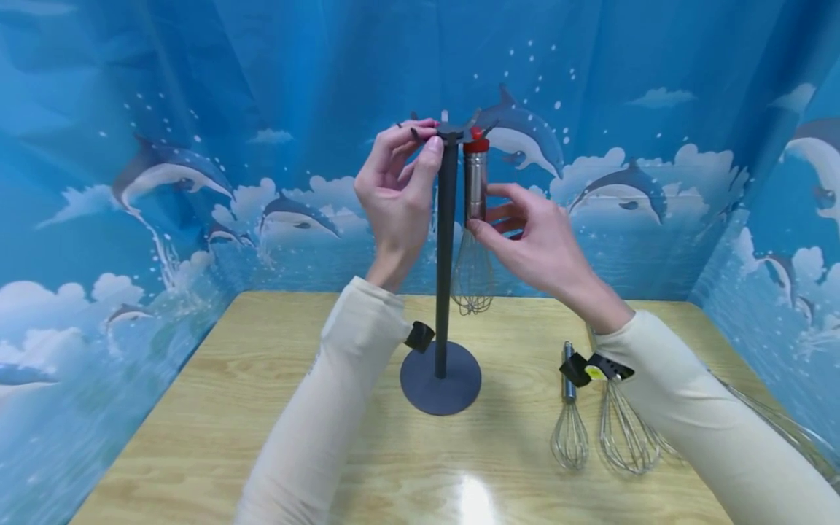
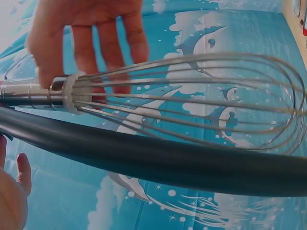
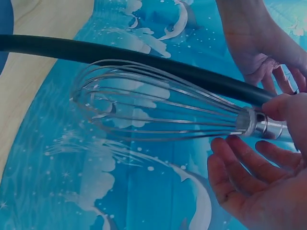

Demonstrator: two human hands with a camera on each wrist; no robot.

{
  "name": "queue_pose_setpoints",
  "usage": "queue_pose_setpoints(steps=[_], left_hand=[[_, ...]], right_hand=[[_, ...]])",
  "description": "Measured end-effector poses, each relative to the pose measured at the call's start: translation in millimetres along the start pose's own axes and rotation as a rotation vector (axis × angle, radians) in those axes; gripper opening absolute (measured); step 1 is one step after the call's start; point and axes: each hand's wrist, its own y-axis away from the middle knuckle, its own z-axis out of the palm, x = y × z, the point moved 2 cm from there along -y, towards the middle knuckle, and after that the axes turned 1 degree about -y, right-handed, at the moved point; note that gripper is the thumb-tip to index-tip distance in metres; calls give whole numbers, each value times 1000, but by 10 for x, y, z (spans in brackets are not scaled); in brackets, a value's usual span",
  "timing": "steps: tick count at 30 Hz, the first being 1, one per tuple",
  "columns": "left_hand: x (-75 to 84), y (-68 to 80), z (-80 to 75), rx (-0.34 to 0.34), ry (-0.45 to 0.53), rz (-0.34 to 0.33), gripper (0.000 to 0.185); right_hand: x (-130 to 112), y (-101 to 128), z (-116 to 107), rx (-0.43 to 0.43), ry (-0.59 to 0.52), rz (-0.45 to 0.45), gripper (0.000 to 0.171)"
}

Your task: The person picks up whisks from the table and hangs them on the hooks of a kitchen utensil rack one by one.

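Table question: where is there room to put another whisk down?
The table is bare left of the stand, and along the front edge between the sleeves. The right side is crowded: two whisks lie there.

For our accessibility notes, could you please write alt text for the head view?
A right hand holds a whisk hanging on a dark stand, whose top the left hand grips. Two whisks lie on the table.

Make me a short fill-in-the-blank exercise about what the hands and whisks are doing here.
The left hand pinches the top of the dark ____.
The right hand holds the handle of the hanging ____, which has a red cap.
Two more whisks lie on the wooden ____.

Missing words: stand; whisk; table
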Motion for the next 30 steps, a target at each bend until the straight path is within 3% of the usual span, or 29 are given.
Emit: queue_pose_setpoints(steps=[8, 13, 17, 24, 30], left_hand=[[-2, -43, -35, -3, -1, 0, 21], [-8, -58, -51, -13, 1, 10, 22], [-3, -60, -50, -15, 10, 11, 22], [0, -30, -30, -19, 24, -16, 21], [-13, -23, -29, -16, 22, -17, 21]], right_hand=[[170, 152, -90, 6, 17, 58, 43], [402, 295, -142, -11, 110, 119, 45], [689, 445, -66, -107, 225, 189, 45], [1199, 755, 89, -376, 395, 319, 43], [1416, 934, 106, -465, 499, 366, 45]])
